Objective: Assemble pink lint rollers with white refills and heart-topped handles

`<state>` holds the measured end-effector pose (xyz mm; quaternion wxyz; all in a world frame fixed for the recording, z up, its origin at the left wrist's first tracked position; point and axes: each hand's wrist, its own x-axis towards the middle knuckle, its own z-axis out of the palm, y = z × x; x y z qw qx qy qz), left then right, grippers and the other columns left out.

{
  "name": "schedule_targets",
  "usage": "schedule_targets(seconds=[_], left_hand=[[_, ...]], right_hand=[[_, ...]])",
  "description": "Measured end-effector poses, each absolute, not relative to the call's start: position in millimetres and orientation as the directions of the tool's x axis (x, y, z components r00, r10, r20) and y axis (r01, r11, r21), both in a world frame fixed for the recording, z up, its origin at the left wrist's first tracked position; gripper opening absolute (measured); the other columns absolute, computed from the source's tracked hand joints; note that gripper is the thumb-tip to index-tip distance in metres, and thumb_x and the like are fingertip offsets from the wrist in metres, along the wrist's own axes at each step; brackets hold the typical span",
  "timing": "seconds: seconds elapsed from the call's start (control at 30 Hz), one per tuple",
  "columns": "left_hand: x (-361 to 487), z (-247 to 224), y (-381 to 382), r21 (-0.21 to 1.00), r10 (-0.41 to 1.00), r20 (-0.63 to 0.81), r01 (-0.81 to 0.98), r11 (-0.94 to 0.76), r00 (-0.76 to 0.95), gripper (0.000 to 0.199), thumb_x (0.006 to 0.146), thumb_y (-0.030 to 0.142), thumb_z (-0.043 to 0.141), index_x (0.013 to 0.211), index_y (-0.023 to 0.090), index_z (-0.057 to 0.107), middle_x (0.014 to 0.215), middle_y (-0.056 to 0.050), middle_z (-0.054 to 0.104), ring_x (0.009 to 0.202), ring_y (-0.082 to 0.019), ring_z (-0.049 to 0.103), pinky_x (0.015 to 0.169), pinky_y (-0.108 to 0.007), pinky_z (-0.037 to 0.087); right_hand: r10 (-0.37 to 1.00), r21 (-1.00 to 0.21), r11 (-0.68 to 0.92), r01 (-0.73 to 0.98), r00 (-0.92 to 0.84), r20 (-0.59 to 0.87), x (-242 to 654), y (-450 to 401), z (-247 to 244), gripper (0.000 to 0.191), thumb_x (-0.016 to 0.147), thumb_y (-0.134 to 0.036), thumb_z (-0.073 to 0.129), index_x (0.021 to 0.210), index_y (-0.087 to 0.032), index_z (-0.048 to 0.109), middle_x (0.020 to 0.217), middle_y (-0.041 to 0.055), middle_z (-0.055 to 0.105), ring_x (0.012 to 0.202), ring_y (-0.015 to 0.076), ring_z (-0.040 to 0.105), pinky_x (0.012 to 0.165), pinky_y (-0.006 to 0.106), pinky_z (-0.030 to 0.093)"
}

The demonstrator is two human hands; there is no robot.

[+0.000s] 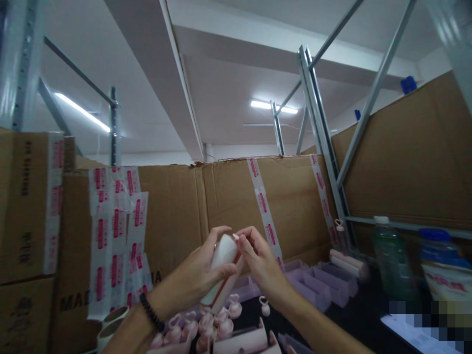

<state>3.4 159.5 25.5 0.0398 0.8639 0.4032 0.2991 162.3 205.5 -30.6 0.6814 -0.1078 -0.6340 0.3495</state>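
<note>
In front of the cardboard wall my left hand (206, 268) is wrapped around a white and pink tube-shaped case (223, 253), which is tilted, with a reddish-brown gap along its side. At the case's upper end my right hand (260, 258) pinches a small pale piece (235, 237) between thumb and forefinger; its kind is too small to make out. Below my hands lie several pink round caps with heart-shaped loops (235, 307), and one more such cap (264, 307) lies apart. Nearer to me are pink half-round tube parts (241, 341).
Translucent purple trays (320, 282) stand behind my right forearm, with pink tubes (350, 263) beside them. Farther right are a green bottle (393, 255), a blue-lidded jar (442, 260) and a white sheet (413, 334). Tape rolls (112, 322) sit by my left forearm; a metal rack post (324, 132) rises behind.
</note>
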Motion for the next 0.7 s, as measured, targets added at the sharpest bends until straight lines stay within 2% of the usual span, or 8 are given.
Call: schedule_targets(seconds=[0.1, 0.17, 0.33, 0.47, 0.7], left_hand=[[5.9, 24.3, 160.6, 0.326, 0.691, 0.476, 0.620, -0.714, 0.545, 0.069, 0.086, 0.055, 0.058, 0.140, 0.024, 0.027, 0.124, -0.011, 0.060, 0.096, -0.027, 0.063, 0.082, -0.039, 0.047], [7.7, 24.3, 161.0, 0.342, 0.679, 0.470, 0.593, -0.729, 0.564, 0.068, 0.085, 0.052, 0.060, 0.140, 0.025, 0.029, 0.125, -0.010, 0.061, 0.098, -0.027, 0.063, 0.082, -0.038, 0.047], [11.0, 25.9, 159.7, 0.365, 0.694, 0.458, 0.595, -0.716, 0.555, 0.072, 0.081, 0.051, 0.066, 0.139, 0.024, 0.035, 0.119, -0.009, 0.064, 0.098, -0.029, 0.063, 0.082, -0.038, 0.047], [11.8, 26.3, 159.6, 0.366, 0.709, 0.455, 0.612, -0.701, 0.539, 0.077, 0.077, 0.050, 0.071, 0.140, 0.023, 0.036, 0.118, -0.010, 0.066, 0.093, -0.029, 0.064, 0.079, -0.037, 0.047], [18.3, 27.8, 155.2, 0.366, 0.703, 0.426, 0.602, -0.710, 0.570, 0.089, 0.076, 0.053, 0.074, 0.147, 0.021, 0.031, 0.139, -0.014, 0.057, 0.107, -0.029, 0.062, 0.088, -0.037, 0.046]], right_hand=[[0.645, -0.596, 0.673, -0.437, -0.046, 0.762, 156.5, 199.9, -34.6, 0.047, 0.093, -0.067, 0.043, 0.097, -0.022, 0.055, 0.082, -0.0014, 0.055, 0.070, 0.0142, 0.052, 0.064, 0.025, 0.042], [0.669, -0.599, 0.631, -0.493, -0.044, 0.742, 154.2, 197.3, -35.1, 0.050, 0.092, -0.070, 0.041, 0.099, -0.022, 0.056, 0.086, 0.0003, 0.058, 0.074, 0.0157, 0.054, 0.066, 0.026, 0.043], [0.680, -0.599, 0.636, -0.486, -0.014, 0.733, 154.7, 195.0, -31.7, 0.053, 0.088, -0.073, 0.045, 0.096, -0.023, 0.059, 0.089, 0.0031, 0.063, 0.079, 0.0198, 0.060, 0.069, 0.028, 0.048], [0.682, -0.605, 0.639, -0.475, -0.015, 0.732, 155.7, 193.9, -31.4, 0.051, 0.089, -0.071, 0.046, 0.094, -0.022, 0.060, 0.085, 0.0026, 0.062, 0.076, 0.0191, 0.059, 0.067, 0.027, 0.048], [0.746, -0.643, 0.598, -0.478, 0.037, 0.665, 155.4, 193.8, -33.4, 0.056, 0.084, -0.076, 0.049, 0.080, -0.021, 0.059, 0.075, 0.0009, 0.059, 0.068, 0.0177, 0.055, 0.061, 0.026, 0.046]])
